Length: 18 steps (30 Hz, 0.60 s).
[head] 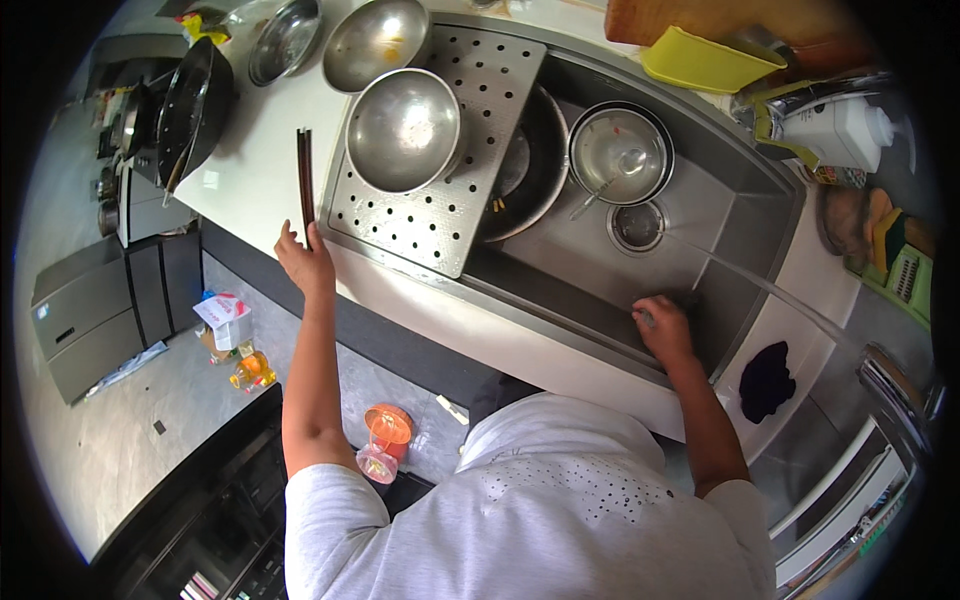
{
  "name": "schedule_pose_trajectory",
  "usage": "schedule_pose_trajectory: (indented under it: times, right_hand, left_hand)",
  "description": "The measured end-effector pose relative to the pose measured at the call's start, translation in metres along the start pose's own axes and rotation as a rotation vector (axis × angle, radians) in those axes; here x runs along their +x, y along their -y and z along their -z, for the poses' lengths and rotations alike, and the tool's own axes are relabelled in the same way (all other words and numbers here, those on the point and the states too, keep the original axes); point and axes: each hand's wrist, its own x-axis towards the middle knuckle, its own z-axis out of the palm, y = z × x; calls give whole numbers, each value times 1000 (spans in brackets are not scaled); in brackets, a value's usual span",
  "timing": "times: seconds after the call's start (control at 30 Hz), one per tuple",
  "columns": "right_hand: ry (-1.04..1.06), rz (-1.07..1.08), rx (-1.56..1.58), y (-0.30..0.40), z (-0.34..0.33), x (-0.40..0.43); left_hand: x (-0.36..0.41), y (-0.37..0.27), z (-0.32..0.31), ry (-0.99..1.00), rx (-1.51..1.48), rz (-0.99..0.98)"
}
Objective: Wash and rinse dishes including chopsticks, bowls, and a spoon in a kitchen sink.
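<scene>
My left hand (306,262) is at the counter's front edge, thumb and forefinger on either side of the lower ends of dark chopsticks (304,172). Whether it grips them is unclear. Inside the steel sink (690,172), near its front wall, my right hand (666,326) is curled around a small greyish object (646,316), too small to name. Farther back in the basin is a bowl (611,142) with a spoon (592,201) in it. A dark pan (551,172) lies partly beneath the perforated steel drainboard (405,225), which carries a steel bowl (403,131).
Water runs from the faucet (892,382) towards the drain (637,225). Two more metal bowls (375,41) (285,41) and a wok (195,116) stand on the left. A yellow container (705,60), a white bottle (832,131) and a dark cloth (766,382) line the sink's rim.
</scene>
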Motion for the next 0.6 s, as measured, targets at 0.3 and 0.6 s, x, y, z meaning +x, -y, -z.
schedule_pose_trajectory:
  times: [0.3,0.6]
  right_hand:
    - [-146,-155,159,40,11,-16]
    - [-308,20,-49,50,7,-20]
  left_hand:
    - [-122,-220,0,701,-892,-224]
    - [-99,-222,-199,813,-165,619]
